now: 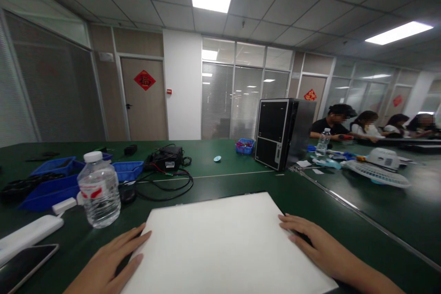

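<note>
White board [223,243] lies blank, left hand [110,262] and right hand [317,245] resting open, probably touching its edges.

Green table [223,165] with white board [223,243], water bottle [99,190], blue trays [48,191], computer case [275,133], phone [24,264].

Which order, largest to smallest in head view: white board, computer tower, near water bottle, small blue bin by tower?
1. white board
2. computer tower
3. water bottle
4. small blue bin
Board and bottle sit nearest the camera, so true sizes are unsure.
</note>
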`<state>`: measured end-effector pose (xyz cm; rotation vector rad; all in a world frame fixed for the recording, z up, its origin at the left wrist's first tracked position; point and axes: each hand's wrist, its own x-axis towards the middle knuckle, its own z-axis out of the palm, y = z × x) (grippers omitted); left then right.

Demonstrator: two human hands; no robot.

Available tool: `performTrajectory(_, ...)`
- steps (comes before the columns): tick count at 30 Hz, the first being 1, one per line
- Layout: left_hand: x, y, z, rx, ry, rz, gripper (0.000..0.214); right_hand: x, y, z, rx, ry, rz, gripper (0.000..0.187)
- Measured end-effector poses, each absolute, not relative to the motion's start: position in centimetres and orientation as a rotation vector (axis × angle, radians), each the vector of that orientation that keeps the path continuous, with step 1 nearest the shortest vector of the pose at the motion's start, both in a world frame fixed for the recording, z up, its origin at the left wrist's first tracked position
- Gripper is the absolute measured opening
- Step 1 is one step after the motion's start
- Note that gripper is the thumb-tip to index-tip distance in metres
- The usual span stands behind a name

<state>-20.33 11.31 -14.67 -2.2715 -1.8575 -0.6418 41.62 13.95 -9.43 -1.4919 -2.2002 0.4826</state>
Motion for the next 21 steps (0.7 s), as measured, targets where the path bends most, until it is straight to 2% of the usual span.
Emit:
performTrajectory(10,-20.21,11.19,-14.51,-2.283,-1.849,-0.646,0.044,40.88,13.51,-9.03,-1.580,-2.187,0.446,0.054)
performTrajectory(16,-20.36,11.42,-14.95,-2.278,-1.874,-0.650,0.045,41.05,13.84,-8.58,-1.726,-2.119,0.336,0.063)
performTrajectory(21,-20.30,11.48,-15.38,-2.230,-1.887,-0.586,0.049,40.77,13.95,-9.15,-1.695,-2.052,0.367,0.066)
